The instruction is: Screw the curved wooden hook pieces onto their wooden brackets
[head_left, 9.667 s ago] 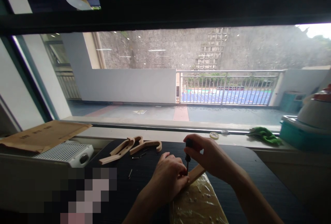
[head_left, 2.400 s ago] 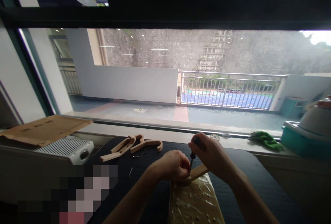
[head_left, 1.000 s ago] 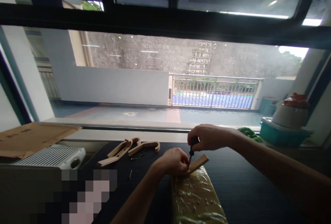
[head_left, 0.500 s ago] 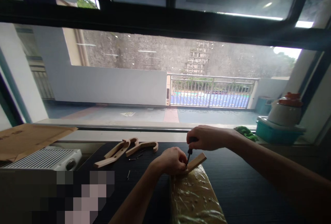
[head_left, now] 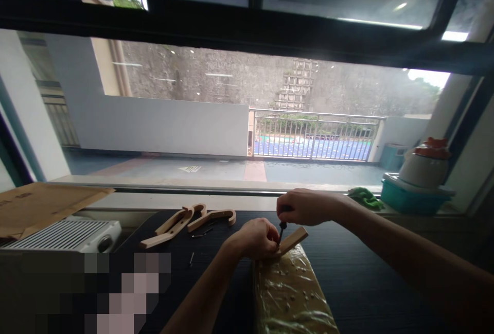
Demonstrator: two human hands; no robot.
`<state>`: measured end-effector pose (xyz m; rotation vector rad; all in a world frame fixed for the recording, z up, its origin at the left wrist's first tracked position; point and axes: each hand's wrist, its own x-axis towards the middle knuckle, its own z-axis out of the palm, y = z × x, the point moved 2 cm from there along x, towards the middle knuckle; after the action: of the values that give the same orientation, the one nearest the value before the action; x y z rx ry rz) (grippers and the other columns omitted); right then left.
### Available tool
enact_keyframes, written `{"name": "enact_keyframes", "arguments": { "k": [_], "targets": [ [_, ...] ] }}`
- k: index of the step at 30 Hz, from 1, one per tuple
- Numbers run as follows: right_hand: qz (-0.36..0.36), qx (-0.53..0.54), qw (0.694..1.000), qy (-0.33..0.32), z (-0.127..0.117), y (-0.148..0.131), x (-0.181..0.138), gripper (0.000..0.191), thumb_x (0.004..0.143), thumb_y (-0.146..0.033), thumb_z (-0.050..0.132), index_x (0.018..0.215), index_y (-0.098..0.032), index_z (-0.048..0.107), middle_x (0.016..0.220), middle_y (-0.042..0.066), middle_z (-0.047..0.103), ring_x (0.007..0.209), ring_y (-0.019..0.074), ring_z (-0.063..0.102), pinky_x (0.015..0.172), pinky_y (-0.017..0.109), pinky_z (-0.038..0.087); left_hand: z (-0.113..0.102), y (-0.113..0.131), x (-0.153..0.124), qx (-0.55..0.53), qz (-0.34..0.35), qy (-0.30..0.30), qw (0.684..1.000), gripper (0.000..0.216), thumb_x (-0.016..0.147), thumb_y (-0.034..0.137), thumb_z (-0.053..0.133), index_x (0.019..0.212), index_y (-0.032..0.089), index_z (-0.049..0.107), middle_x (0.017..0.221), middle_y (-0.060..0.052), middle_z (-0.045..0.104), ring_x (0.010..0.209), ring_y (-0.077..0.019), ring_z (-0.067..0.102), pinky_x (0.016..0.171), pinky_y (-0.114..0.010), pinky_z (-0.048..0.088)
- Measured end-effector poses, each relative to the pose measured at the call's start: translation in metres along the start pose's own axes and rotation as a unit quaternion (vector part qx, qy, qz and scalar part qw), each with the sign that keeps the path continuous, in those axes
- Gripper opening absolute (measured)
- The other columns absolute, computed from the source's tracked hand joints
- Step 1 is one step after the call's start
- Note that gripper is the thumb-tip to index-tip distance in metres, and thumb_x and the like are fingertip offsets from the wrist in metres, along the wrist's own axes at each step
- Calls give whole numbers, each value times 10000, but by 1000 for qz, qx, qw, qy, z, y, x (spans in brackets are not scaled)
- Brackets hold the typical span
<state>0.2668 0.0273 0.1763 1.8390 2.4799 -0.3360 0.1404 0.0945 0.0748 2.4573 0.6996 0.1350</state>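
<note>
A screwdriver [head_left: 283, 227] with a dark handle stands nearly upright, and my right hand [head_left: 295, 206] is closed around its top. Its tip goes down to a wooden hook [head_left: 295, 240], beside the fingertips of my left hand [head_left: 260, 236]. Those fingers are closed on the hook's near part, which they mostly hide. Beneath the hook lies a tape-wrapped block [head_left: 291, 287] with small holes in its top. Whether a screw sits under the tip cannot be made out.
Several curved wooden hooks [head_left: 173, 226] lie on the dark table [head_left: 366, 272] to the left, with small screws [head_left: 192, 259] near them. A brown envelope [head_left: 50, 208] rests over a white appliance [head_left: 85, 234]. A teal box [head_left: 415, 197] and green cloth [head_left: 365, 197] are at the right.
My right hand has shifted very slightly on the screwdriver handle. My left hand and the wooden hook stay in place.
</note>
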Motion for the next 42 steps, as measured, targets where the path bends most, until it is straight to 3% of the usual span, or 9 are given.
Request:
{"name": "enact_keyframes", "arguments": {
  "k": [19, 26, 33, 42],
  "targets": [
    [23, 9, 999, -26, -4, 2, -2, 279, 783, -346, 536, 988, -196, 650, 847, 29, 653, 647, 124, 539, 539, 255, 393, 1, -1, 1, -6, -1, 1, 1000, 225, 659, 247, 542, 774, 163, 716, 641, -6, 610, 611, -123, 506, 521, -199, 340],
    [9, -10, 999, -46, -7, -2, 0, 245, 785, -317, 526, 951, -206, 667, 848, 13, 664, 671, 126, 551, 580, 267, 405, 0, 0, 1, -6, -6, -6, 1000, 234, 664, 269, 544, 785, 168, 716, 649, -9, 617, 617, -125, 513, 518, -199, 336],
    [15, -8, 1000, -25, 0, 3, 10, 254, 799, -341, 485, 907, -185, 654, 823, 36, 649, 648, 128, 533, 550, 266, 389, 0, -2, 1, 7, 13, -4, 1000, 227, 668, 272, 540, 763, 165, 717, 644, -8, 615, 604, -123, 490, 531, -209, 346],
    [-18, -4, 999, -35, -10, -7, 3, 233, 791, -316, 521, 922, -188, 667, 819, 14, 657, 638, 108, 534, 556, 248, 385, -1, 0, 0, -1, 3, -8, 1000, 231, 664, 257, 532, 771, 166, 715, 649, -12, 625, 609, -124, 499, 523, -200, 344]
  ]
}}
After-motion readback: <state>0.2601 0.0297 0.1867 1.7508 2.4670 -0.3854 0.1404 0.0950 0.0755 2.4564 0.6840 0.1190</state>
